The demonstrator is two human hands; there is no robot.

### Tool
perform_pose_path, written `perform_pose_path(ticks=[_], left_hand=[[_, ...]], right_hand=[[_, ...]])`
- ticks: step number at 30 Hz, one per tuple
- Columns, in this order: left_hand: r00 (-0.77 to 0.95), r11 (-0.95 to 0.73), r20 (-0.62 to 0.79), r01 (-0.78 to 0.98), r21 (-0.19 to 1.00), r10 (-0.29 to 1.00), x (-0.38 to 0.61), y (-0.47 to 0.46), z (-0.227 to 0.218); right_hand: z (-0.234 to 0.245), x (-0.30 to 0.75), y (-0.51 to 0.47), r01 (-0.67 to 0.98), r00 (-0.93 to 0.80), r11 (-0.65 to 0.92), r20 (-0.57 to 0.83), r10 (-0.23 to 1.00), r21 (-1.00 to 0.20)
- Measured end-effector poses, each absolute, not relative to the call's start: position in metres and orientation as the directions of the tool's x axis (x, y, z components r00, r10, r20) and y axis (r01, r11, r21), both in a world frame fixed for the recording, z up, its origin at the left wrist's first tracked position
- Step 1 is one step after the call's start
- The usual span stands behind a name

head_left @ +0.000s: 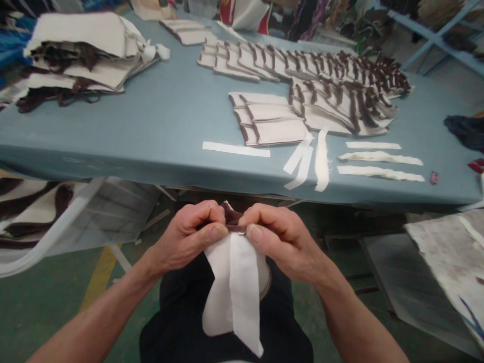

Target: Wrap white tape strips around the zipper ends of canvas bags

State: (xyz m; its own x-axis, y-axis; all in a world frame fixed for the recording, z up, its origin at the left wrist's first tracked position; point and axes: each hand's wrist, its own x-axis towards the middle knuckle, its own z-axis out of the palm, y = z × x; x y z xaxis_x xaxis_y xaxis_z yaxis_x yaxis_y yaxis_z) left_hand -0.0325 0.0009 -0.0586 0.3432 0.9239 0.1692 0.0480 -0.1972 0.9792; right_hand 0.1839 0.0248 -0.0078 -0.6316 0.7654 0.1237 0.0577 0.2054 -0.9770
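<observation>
Over my lap, my left hand and my right hand pinch the brown-edged top of a cream fabric piece between thumbs and forefingers. Its dark brown trim stretches across the short gap between my thumbs. A white fabric strip hangs down over the cream cloth from that edge, reaching toward my knees. Something small and light shows by my right thumb, too small to name. The folded rear of the cloth is partly hidden by my fingers.
A blue-green covered table stands ahead, its near edge just past my hands. On it lie overlapping brown-trimmed cream pieces, a tied stack and loose white strips. A white-rimmed bin with fabric stands left.
</observation>
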Motion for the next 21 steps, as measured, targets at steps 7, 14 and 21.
perform_pose_path(ticks=[7, 14, 21], left_hand=[[0.484, -0.271, 0.098, 0.303, 0.913, 0.870, -0.033, 0.006, -0.001], [0.464, -0.070, -0.089, 0.317, 0.946, 0.881, -0.010, 0.004, 0.020], [0.422, 0.229, -0.129, -0.194, 0.954, 0.897, 0.001, -0.007, -0.009]], right_hand=[[0.005, 0.187, 0.035, 0.192, -0.693, 0.541, 0.278, 0.665, -0.819], [0.007, 0.189, 0.034, 0.210, -0.646, 0.571, 0.326, 0.691, -0.794], [-0.007, 0.184, 0.025, -0.194, -0.616, 0.205, 0.282, 0.736, -0.959]])
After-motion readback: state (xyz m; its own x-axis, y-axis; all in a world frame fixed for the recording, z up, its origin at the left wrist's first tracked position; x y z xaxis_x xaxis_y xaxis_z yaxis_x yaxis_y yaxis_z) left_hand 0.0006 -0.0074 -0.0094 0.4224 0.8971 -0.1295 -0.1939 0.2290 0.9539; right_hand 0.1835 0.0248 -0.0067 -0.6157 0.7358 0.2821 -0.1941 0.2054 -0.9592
